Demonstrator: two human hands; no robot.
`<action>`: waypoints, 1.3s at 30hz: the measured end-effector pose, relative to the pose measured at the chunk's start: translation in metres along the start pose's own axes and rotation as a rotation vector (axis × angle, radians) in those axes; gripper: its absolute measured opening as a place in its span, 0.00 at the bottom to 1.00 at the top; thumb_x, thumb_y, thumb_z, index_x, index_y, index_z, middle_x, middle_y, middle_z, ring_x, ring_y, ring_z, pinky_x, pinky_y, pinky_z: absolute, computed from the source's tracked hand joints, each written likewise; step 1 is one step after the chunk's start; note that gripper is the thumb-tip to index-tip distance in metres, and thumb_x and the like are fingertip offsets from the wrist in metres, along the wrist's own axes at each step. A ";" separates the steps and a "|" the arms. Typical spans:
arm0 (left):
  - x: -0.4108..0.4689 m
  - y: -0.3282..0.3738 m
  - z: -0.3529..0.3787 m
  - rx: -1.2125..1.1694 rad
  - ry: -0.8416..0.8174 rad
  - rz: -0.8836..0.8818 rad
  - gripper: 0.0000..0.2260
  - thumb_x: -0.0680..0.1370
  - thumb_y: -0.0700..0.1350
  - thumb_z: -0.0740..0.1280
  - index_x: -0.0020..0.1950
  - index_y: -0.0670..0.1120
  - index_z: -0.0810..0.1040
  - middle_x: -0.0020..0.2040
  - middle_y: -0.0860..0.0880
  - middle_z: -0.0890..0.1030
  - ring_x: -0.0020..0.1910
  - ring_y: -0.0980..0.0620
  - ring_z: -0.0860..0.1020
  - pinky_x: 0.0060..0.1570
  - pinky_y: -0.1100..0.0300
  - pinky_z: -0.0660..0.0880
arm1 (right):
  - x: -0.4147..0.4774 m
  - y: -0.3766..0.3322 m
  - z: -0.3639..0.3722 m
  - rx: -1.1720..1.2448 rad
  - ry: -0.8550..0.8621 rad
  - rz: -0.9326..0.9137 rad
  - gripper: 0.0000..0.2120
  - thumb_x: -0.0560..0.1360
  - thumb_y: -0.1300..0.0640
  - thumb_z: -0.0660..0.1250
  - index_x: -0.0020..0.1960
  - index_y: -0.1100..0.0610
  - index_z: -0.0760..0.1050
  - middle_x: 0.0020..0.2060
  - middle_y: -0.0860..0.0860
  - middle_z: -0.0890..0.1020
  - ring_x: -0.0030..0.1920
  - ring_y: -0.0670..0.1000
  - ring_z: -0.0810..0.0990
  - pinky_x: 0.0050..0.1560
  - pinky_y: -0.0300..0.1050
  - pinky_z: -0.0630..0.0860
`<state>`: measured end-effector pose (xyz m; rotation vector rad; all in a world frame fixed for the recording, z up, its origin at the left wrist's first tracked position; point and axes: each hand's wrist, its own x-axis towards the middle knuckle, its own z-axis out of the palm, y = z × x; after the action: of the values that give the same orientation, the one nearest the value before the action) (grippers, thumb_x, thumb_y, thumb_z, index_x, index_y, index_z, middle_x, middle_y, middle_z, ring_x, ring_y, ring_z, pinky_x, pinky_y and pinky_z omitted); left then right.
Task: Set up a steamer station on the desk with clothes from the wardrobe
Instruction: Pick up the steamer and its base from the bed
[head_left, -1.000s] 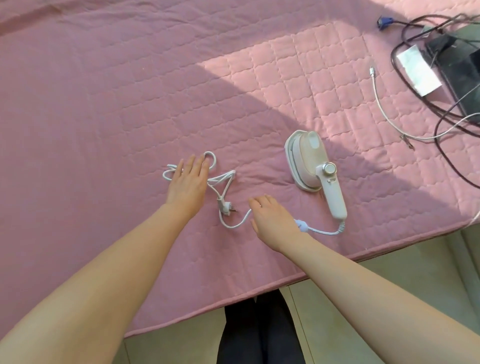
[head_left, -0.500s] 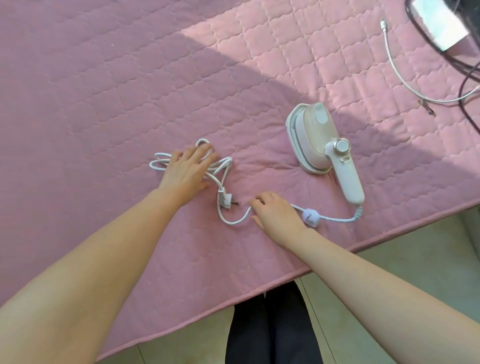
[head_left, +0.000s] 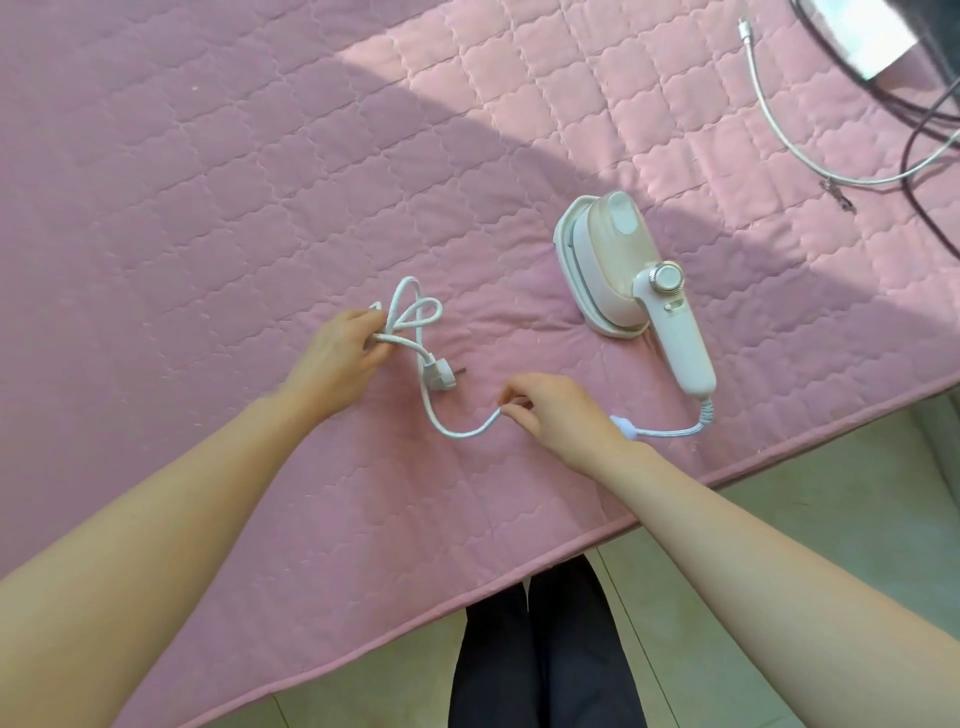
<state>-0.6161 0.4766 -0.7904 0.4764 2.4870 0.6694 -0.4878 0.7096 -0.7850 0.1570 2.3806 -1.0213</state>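
We see a small white and pink steamer lying on the pink quilted cover, near the front edge on the right. Its white cord runs from the handle across the cover to the left. Our left hand curls its fingers round a bunch of cord loops. The plug lies just beside that hand. Our right hand pinches the cord between thumb and finger. More wires lie well apart, at the top right.
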 end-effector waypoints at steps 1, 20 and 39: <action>-0.003 0.004 0.000 -0.082 0.009 -0.041 0.10 0.79 0.44 0.64 0.40 0.41 0.76 0.39 0.52 0.76 0.45 0.52 0.70 0.43 0.56 0.65 | -0.001 0.000 -0.001 0.009 0.005 -0.003 0.06 0.77 0.55 0.66 0.51 0.55 0.79 0.47 0.50 0.82 0.48 0.51 0.79 0.50 0.49 0.75; -0.045 0.074 0.056 -0.419 0.218 -0.699 0.14 0.75 0.45 0.58 0.31 0.43 0.75 0.27 0.49 0.81 0.35 0.47 0.80 0.41 0.53 0.77 | -0.033 0.002 -0.010 0.290 0.396 -0.037 0.01 0.74 0.63 0.69 0.46 0.60 0.78 0.41 0.50 0.81 0.41 0.45 0.77 0.42 0.26 0.68; -0.056 0.110 0.104 -1.247 0.020 -1.095 0.03 0.74 0.37 0.68 0.47 0.40 0.77 0.34 0.45 0.83 0.32 0.47 0.80 0.38 0.54 0.77 | -0.046 0.011 -0.021 0.291 0.411 -0.042 0.02 0.73 0.62 0.71 0.45 0.60 0.78 0.40 0.51 0.81 0.41 0.43 0.75 0.41 0.26 0.68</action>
<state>-0.4911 0.5789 -0.7858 -1.2071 1.4532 1.4049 -0.4549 0.7366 -0.7557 0.4644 2.5852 -1.4726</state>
